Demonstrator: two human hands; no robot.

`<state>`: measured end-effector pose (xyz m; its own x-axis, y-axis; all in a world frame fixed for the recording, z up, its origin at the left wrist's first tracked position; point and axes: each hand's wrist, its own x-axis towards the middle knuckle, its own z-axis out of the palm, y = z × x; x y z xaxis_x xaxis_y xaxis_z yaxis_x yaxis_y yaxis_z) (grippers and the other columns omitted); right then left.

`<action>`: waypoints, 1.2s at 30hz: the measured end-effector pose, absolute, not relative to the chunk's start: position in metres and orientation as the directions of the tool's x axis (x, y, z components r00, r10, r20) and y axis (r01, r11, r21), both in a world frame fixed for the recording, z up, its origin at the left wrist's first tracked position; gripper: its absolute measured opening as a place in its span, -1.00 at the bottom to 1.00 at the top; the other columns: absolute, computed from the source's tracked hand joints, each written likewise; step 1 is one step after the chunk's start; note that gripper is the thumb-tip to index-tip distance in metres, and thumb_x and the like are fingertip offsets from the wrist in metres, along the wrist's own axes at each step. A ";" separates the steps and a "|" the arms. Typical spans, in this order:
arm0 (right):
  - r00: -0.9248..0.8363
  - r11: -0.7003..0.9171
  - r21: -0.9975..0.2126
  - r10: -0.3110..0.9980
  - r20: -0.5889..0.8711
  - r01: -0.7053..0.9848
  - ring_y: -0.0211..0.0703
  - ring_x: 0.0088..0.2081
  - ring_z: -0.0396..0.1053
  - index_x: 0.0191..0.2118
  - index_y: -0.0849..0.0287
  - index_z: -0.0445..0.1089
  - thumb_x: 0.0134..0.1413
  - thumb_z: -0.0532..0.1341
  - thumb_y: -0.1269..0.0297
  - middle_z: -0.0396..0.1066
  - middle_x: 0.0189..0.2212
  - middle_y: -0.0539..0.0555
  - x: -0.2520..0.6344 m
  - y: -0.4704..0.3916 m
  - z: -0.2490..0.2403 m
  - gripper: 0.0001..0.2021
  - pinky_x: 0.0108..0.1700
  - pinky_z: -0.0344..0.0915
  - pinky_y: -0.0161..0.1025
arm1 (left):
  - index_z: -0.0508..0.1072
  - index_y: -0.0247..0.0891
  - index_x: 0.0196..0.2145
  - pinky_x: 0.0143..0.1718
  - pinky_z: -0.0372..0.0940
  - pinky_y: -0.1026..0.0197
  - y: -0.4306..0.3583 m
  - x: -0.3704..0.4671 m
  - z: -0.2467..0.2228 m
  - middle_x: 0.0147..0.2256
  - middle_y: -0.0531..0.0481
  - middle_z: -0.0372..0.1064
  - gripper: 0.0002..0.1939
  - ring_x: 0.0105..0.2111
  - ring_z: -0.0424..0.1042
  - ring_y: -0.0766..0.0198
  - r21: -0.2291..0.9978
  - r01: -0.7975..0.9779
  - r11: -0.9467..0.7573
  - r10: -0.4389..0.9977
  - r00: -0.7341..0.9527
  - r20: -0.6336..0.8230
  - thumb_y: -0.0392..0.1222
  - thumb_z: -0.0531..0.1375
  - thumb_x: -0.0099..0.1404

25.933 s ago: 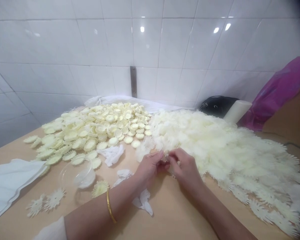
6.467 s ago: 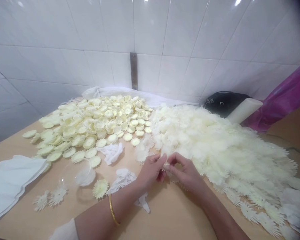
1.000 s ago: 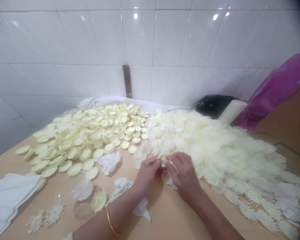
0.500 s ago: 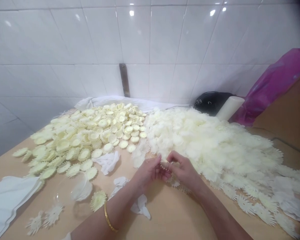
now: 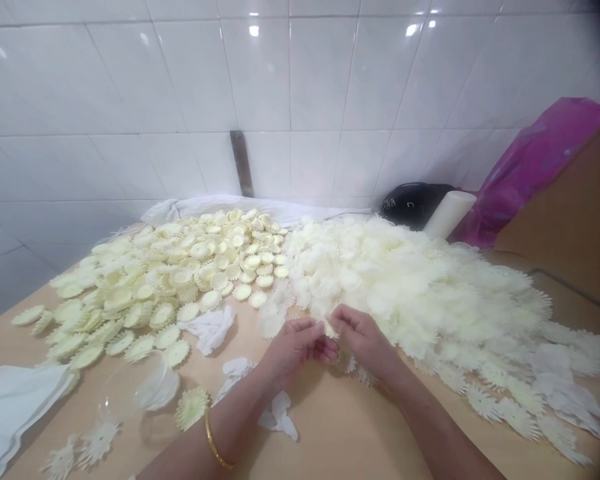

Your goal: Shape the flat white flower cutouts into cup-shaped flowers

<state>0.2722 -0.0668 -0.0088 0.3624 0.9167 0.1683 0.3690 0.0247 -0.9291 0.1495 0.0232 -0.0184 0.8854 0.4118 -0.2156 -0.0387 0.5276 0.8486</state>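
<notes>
Petal piece [image 5: 332, 329] in right hand [image 5: 364, 340], left hand [image 5: 296, 348] beside, C-marked black object [image 5: 414, 197]

The discs [image 5: 199, 251] are pale yellow, the cutouts [image 5: 390, 287] creamy white.

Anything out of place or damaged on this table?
Nothing clearly damaged or spilled. Slightly untidy: crumpled white scraps lie loose on the table, and two flat petal pieces sit at lower left, away from the petal heap at right.
</notes>
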 end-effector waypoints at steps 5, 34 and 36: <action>0.395 -0.018 -0.914 0.905 0.157 0.405 -0.33 -0.56 0.03 -0.57 0.16 0.02 0.10 -0.03 0.19 0.01 -0.66 -0.11 0.273 -0.066 -0.013 -0.73 -0.50 0.03 -0.37 | 0.36 -0.41 -0.50 -0.46 0.24 0.26 0.020 0.150 -0.015 -0.52 -0.14 0.41 -0.75 -0.55 0.38 0.30 0.846 -0.045 0.531 0.389 0.900 -0.196 -0.10 0.17 0.09; 0.262 0.133 -0.652 0.842 0.471 0.747 -0.19 -0.37 0.24 -0.44 0.16 0.32 0.03 0.05 0.41 0.29 -0.48 0.03 0.261 -0.069 -0.003 -0.87 -0.26 0.13 -0.25 | 0.35 -0.38 -0.50 -0.51 0.18 0.30 0.023 0.150 -0.024 -0.57 -0.06 0.35 -0.78 -0.58 0.33 0.35 0.860 -0.119 0.495 0.546 0.813 -0.202 -0.12 0.18 0.09; 0.250 0.110 -0.634 0.857 0.450 0.765 -0.18 -0.37 0.25 -0.44 0.17 0.32 0.02 0.06 0.42 0.29 -0.48 0.03 0.261 -0.069 -0.003 -0.87 -0.25 0.12 -0.24 | 0.38 -0.39 -0.47 -0.50 0.18 0.30 0.023 0.150 -0.024 -0.57 -0.06 0.35 -0.75 -0.58 0.33 0.36 0.870 -0.115 0.480 0.546 0.815 -0.193 -0.09 0.16 0.10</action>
<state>0.2613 -0.0687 -0.0029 0.2497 0.8573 0.4502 0.7654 0.1101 -0.6341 0.1502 0.0231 -0.0235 0.8151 0.5461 -0.1934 -0.1152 0.4799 0.8697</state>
